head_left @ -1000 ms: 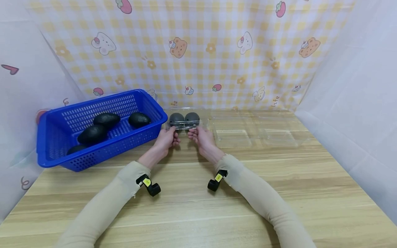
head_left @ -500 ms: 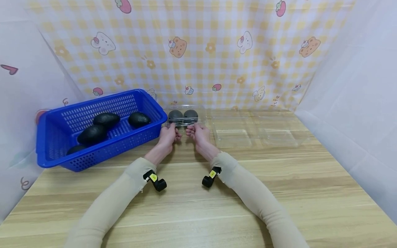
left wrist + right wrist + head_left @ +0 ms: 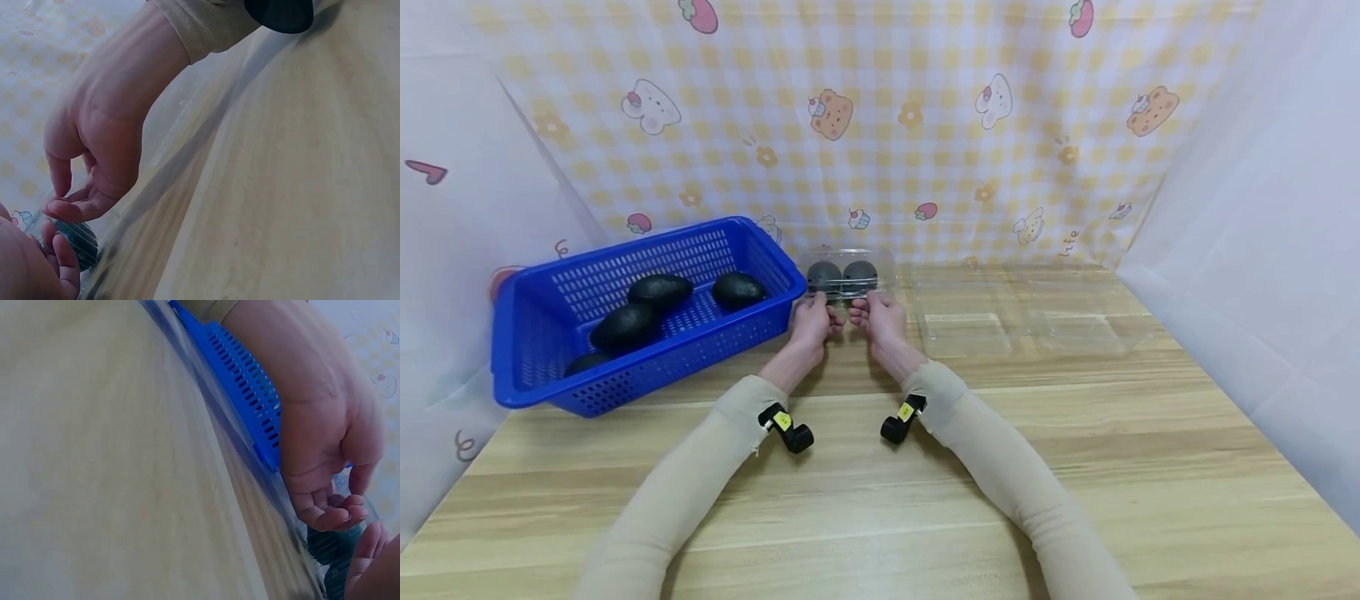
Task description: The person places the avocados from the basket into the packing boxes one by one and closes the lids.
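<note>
A clear plastic clamshell box lies at the back of the table, up against the curtain. Through its plastic show two dark avocados, a left one and a right one. Side by side, my left hand and right hand pinch the box's near edge, thumbs on top and the other fingers curled below. From the left wrist view, the right hand bends down at the edge, with dark green avocado behind the fingertips. The left hand mirrors it in the right wrist view.
To the left stands a blue perforated basket holding several avocados, its right end close to my left hand. Clear plastic boxes, one nearer and one farther right, lie on the wooden table. A checked curtain hangs behind.
Both hands have moved slightly farther back toward the curtain, and the box with its two avocados has shifted back with them. The basket and the other boxes have stayed in place.
</note>
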The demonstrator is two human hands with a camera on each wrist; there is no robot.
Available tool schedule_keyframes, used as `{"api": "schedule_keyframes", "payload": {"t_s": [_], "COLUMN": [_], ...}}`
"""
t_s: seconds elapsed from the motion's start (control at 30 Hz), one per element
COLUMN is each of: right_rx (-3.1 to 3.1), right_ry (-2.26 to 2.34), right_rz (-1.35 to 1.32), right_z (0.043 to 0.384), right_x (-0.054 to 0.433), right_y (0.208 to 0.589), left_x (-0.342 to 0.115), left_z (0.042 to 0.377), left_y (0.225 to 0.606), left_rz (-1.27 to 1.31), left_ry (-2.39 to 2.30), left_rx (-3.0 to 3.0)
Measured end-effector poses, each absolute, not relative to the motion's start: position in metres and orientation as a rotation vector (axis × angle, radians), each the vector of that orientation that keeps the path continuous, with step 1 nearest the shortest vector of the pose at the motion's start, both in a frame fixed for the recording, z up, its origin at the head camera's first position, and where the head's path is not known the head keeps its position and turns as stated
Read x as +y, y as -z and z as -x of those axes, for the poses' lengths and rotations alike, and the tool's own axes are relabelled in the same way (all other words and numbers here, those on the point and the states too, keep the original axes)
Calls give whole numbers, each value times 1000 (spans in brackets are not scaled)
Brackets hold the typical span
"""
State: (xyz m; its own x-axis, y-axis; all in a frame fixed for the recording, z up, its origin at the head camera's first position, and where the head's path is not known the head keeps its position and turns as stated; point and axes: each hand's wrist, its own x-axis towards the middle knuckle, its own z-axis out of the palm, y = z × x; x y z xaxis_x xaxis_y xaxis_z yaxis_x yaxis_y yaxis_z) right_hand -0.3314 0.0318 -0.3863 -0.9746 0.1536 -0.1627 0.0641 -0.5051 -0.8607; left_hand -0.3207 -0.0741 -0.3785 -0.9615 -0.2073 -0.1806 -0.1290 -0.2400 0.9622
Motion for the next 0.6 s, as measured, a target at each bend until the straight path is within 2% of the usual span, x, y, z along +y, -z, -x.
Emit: {"api": "schedule_keyframes", "payload": {"t_s": [0.3, 0.6], "right_rx": [-1580, -1744], "right_ry": [-2652, -2747], "right_rz": [314, 326], "right_z": [336, 331], "right_x": [32, 42], "right_y": [388, 373], "left_x": [-73, -75], "left_z": [324, 323], "left_y": [378, 375], "left_rz": [-431, -444], "left_ry": [2434, 2484], "left_rx": [-1843, -1815]}}
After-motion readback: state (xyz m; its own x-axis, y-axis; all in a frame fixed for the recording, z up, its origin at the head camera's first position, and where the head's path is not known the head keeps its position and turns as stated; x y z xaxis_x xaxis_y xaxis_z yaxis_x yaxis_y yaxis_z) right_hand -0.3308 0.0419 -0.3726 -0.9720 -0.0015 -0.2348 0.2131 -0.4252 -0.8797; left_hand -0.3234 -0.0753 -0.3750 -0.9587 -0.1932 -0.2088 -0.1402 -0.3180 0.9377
